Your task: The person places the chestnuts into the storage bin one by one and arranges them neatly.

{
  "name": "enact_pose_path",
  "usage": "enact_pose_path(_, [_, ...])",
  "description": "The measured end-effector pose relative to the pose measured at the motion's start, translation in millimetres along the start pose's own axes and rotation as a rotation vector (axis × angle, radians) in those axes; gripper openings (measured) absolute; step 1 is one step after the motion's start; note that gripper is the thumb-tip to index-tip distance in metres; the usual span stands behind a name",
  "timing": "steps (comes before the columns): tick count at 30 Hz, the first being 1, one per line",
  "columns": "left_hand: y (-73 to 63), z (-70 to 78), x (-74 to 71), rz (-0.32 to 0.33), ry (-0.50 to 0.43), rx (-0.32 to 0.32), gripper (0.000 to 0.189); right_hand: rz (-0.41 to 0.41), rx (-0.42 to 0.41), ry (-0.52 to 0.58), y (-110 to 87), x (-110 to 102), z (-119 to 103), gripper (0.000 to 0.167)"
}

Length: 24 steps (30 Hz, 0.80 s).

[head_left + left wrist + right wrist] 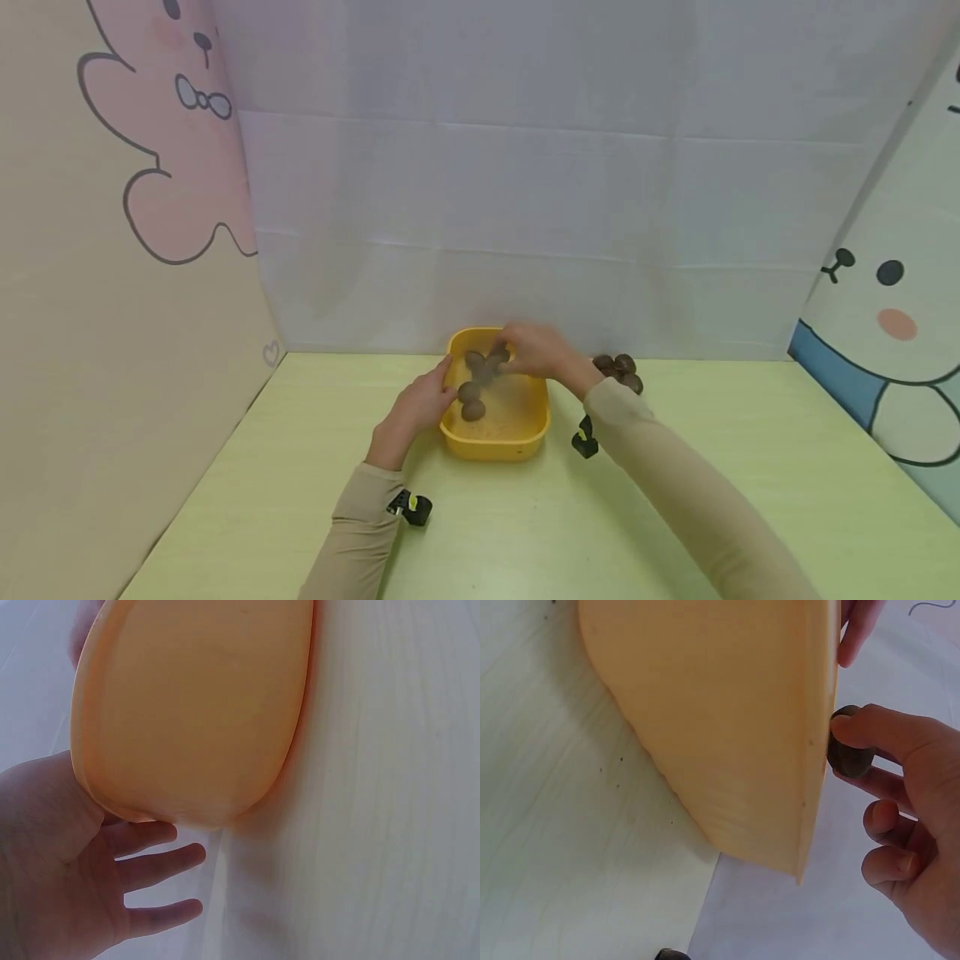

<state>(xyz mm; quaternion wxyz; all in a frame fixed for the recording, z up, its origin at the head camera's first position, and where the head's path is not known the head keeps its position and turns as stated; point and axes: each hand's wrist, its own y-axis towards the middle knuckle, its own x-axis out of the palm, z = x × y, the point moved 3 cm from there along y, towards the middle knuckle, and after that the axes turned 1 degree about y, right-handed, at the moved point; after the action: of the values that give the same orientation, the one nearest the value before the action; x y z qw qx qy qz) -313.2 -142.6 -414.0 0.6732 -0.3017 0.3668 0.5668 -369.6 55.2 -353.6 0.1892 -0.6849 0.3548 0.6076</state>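
A yellow plastic basin [495,451] stands against the back wall with several dark brown, round, nut-like balls [472,410] along its left and far side. My left hand [416,407] holds the basin's left rim; in the left wrist view three fingers [161,868] spread out below the rim, along the outside. Over the basin's far right part reaches my right hand [538,348]. Its thumb and fingers pinch a dark brown nut-like ball [853,756] right at the rim in the right wrist view. The other fingers there are curled.
More brown balls [624,367] lie in a small pile on the pale table [720,467], right of the basin by the back wall [570,200]. Printed cartoon sheets [161,150] line the sides. Both wrists carry small black devices [415,507].
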Motion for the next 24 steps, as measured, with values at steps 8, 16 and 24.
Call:
enact_pose_path(8, [0.9,-1.9,1.1,-0.007,-0.008,-0.008,0.065,-0.089,0.080,-0.054,2.7,19.5,1.7,0.015])
enact_pose_path(16, [1.5,-1.2,-0.5,-0.004,-0.001,-0.010,0.065,-0.120,0.117,-0.069,10.4,33.9,4.2,0.013])
enact_pose_path(24, [1.4,-1.4,0.6,-0.014,-0.009,-0.010,0.065,-0.126,0.128,-0.048,9.8,30.5,0.3,0.016])
